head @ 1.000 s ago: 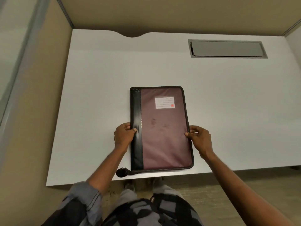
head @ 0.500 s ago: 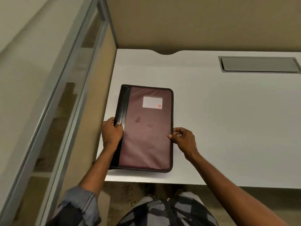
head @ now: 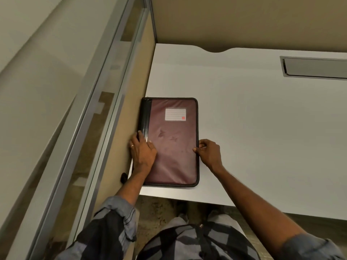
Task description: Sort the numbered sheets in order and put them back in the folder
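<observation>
**Zipped folder [head: 172, 152] at the table's [head: 262, 128] left edge**

It lies flat against the partition [head: 131, 102]. Its white label [head: 175, 114] shows only ruled lines and a red square. The left hand [head: 143, 152] rests flat on the black spine, and the right hand [head: 209, 152] has a pinching grip on the right edge.

A person in a grey-and-black checked shirt [head: 197, 243], left sleeve [head: 116, 218] and right sleeve [head: 308, 246] rolled into blue-grey cuffs on the near side of the desk [head: 262, 128], pale grey trousers [head: 176, 222], thin ring [head: 132, 145] on the left hand [head: 142, 154]
</observation>
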`<move>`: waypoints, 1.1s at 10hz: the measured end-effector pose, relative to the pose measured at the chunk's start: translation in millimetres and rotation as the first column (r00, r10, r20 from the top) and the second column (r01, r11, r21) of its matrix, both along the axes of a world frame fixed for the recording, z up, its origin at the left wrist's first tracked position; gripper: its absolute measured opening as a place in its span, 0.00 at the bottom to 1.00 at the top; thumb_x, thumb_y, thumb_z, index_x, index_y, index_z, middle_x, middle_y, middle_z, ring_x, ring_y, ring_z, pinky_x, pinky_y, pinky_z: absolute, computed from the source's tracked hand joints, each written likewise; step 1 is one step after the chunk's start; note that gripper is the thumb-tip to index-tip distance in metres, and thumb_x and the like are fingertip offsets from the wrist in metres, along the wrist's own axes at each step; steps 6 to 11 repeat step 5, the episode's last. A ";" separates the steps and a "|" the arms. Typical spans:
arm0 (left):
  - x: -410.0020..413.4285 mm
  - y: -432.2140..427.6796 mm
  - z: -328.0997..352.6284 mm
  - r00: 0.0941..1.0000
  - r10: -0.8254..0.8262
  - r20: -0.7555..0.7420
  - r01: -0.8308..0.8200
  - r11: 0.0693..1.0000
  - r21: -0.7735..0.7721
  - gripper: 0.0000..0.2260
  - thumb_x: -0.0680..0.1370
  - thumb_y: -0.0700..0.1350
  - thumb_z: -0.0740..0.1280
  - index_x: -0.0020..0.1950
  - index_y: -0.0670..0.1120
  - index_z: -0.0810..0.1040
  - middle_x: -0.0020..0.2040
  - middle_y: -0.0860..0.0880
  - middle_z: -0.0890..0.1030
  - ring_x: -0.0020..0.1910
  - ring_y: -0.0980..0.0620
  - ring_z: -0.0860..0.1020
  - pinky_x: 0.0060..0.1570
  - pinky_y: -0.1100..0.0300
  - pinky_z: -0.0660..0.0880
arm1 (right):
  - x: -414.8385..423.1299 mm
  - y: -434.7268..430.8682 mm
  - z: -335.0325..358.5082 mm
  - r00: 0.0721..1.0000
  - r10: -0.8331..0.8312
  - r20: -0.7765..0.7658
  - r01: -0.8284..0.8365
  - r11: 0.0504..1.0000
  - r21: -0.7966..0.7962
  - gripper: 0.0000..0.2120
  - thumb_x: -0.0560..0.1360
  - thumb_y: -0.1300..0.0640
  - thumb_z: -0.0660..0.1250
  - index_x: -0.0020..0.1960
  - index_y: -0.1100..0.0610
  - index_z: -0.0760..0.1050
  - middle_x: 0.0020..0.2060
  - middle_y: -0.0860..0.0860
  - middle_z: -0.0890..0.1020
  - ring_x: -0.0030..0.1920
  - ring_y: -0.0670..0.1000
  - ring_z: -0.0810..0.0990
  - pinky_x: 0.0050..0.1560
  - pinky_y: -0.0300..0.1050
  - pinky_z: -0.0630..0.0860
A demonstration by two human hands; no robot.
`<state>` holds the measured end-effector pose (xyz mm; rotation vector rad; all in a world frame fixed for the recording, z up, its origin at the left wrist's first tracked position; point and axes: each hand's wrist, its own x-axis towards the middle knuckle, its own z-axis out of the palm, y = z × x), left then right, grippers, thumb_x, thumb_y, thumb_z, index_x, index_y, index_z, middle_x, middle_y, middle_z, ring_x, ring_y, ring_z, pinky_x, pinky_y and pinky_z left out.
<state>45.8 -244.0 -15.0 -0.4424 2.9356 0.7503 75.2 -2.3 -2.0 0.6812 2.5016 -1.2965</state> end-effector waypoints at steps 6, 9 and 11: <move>18.7 14.4 -22.7 0.855 -0.515 -0.060 0.506 0.855 -0.117 0.31 0.84 0.56 0.45 0.83 0.41 0.52 0.83 0.43 0.50 0.83 0.46 0.47 0.81 0.48 0.44 | 36.5 13.5 16.4 0.921 0.337 -0.197 -0.244 0.891 0.384 0.25 0.84 0.56 0.62 0.79 0.61 0.62 0.77 0.59 0.67 0.77 0.59 0.65 0.76 0.56 0.65; 18.7 14.4 -22.7 0.855 -0.515 -0.060 0.506 0.855 -0.117 0.31 0.84 0.56 0.45 0.83 0.41 0.52 0.83 0.43 0.50 0.83 0.46 0.47 0.81 0.48 0.44 | 36.5 13.5 16.4 0.921 0.337 -0.197 -0.244 0.891 0.384 0.25 0.84 0.56 0.62 0.79 0.61 0.62 0.77 0.59 0.67 0.77 0.59 0.65 0.76 0.56 0.65; 18.7 14.4 -22.7 0.855 -0.515 -0.060 0.506 0.855 -0.117 0.31 0.84 0.56 0.45 0.83 0.41 0.52 0.83 0.43 0.50 0.83 0.46 0.47 0.81 0.48 0.44 | 36.5 13.5 16.4 0.921 0.337 -0.197 -0.244 0.891 0.384 0.25 0.84 0.56 0.62 0.79 0.61 0.62 0.77 0.59 0.67 0.77 0.59 0.65 0.76 0.56 0.65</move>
